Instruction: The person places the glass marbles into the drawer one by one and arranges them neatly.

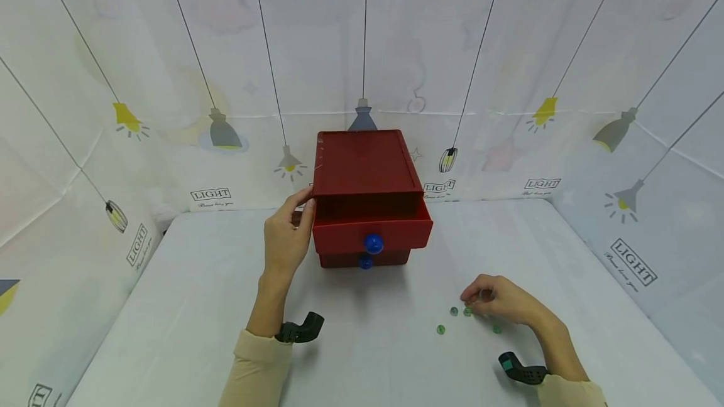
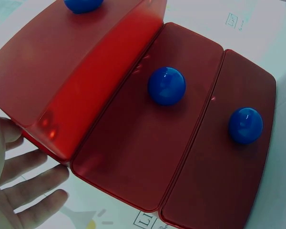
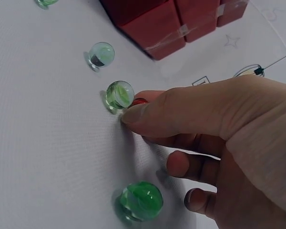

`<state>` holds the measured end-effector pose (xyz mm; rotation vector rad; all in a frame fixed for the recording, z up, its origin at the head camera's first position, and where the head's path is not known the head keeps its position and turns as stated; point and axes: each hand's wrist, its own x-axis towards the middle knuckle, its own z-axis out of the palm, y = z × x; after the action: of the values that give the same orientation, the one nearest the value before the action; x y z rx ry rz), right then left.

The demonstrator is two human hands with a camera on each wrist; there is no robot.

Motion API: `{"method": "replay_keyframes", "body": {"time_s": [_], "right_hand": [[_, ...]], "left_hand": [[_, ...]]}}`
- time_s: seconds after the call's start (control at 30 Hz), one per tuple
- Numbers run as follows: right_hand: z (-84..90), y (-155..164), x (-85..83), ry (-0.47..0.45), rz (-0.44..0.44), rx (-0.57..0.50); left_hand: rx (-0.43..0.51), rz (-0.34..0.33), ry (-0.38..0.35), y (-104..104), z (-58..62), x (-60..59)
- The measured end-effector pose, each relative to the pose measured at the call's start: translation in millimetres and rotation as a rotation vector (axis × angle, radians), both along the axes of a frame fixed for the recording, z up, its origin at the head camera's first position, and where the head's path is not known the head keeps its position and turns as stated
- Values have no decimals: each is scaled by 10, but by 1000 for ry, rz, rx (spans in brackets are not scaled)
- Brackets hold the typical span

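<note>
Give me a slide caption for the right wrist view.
Right hand pinching a green glass marble on the white table.

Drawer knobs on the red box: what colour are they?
The drawer knobs are glossy blue, clearest in the left wrist view.

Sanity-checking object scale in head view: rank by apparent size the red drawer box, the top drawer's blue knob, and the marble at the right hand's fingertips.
1. red drawer box
2. top drawer's blue knob
3. marble at the right hand, clearly smallest, though it is nearer the camera.
</note>
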<state>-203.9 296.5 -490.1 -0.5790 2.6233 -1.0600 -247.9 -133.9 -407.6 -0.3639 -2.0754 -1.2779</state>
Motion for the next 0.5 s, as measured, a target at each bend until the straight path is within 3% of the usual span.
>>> {"method": "replay_keyframes", "body": {"time_s": [0.5], "right_hand": [[64,-6,14,107,-78,80]], "left_hand": [[-1,9,-18,1,3,4]]}}
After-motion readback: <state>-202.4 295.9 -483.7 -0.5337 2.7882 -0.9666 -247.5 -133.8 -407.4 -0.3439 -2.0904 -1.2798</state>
